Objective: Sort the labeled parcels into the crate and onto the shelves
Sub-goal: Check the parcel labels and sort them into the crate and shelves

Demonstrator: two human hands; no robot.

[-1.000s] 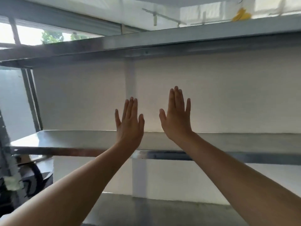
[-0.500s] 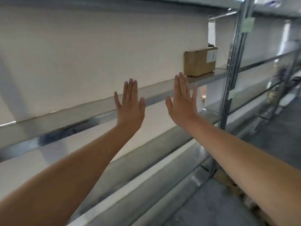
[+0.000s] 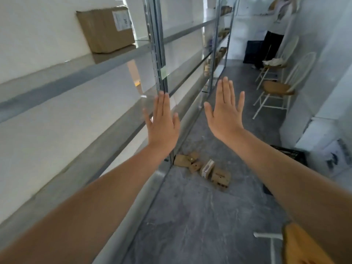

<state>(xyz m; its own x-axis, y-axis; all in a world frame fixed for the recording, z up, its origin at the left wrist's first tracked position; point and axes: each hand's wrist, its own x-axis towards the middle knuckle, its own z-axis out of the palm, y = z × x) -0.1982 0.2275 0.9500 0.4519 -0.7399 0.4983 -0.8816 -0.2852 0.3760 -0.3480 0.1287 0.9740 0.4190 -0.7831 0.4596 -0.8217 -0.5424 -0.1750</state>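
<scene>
- While both hands are held up flat with fingers straight, apart from each other and gripping nothing, the left hand (image 3: 162,126) is next to the shelves (image 3: 76,77) and the right hand (image 3: 224,115) is out over the aisle.
- The unsorted parcels (image 3: 204,168) lie on the floor (image 3: 190,216), ahead of and well below the hands, between the forearms.
- Their row slants from the shelf foot outward to the right, so the left hand seems nearer the shelf end.
- The crate (image 3: 291,154) sits to the right, and a labeled box (image 3: 104,27) rests up on the left.
</scene>
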